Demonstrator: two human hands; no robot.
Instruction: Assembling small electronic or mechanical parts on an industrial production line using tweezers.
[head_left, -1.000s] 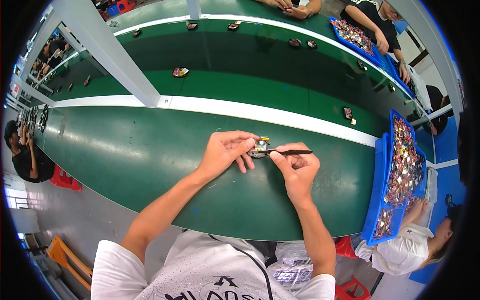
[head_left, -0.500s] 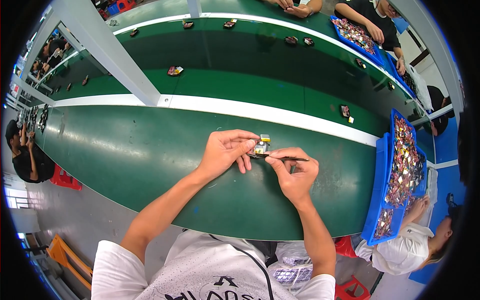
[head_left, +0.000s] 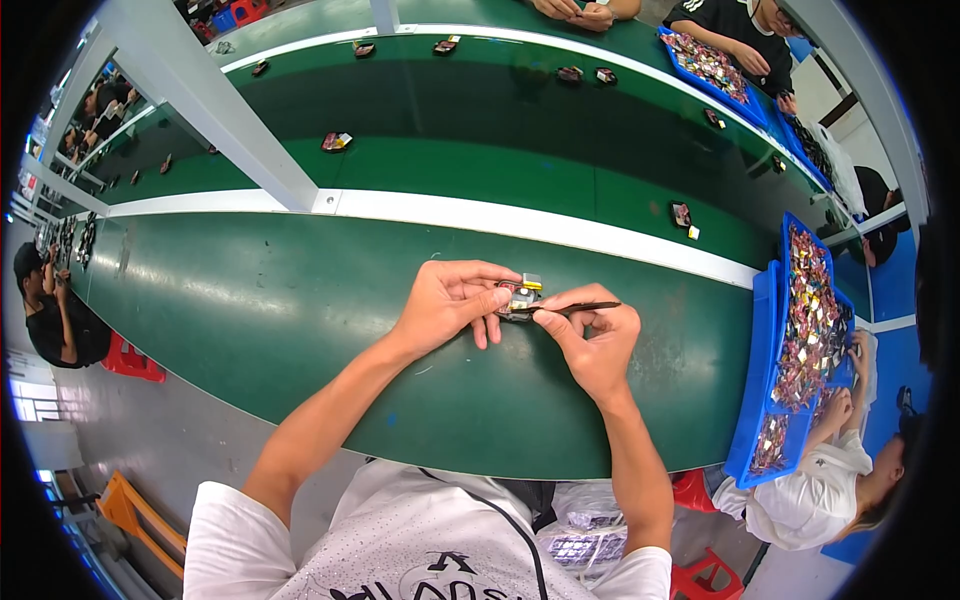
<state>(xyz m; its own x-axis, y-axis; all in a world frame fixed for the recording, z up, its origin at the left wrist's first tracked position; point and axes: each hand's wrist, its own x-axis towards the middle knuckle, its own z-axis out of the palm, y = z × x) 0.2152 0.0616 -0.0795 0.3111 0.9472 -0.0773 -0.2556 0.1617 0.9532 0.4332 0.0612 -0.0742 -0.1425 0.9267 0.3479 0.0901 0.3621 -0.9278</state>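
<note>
The left hand (head_left: 450, 305) pinches a small part (head_left: 520, 297), red and black with a yellow piece on top, between thumb and fingers just above the green table (head_left: 250, 300). At three o'clock from it, the right hand (head_left: 590, 340) grips a thin dark tool (head_left: 580, 307) between thumb and forefinger, its tip touching the part. Further out at three o'clock sits a blue tray (head_left: 760, 350) heaped with small parts, where another person's hand (head_left: 835, 405) reaches in. At twelve o'clock, beyond a white strip (head_left: 500, 215), similar parts lie scattered on a green belt (head_left: 480, 165).
</note>
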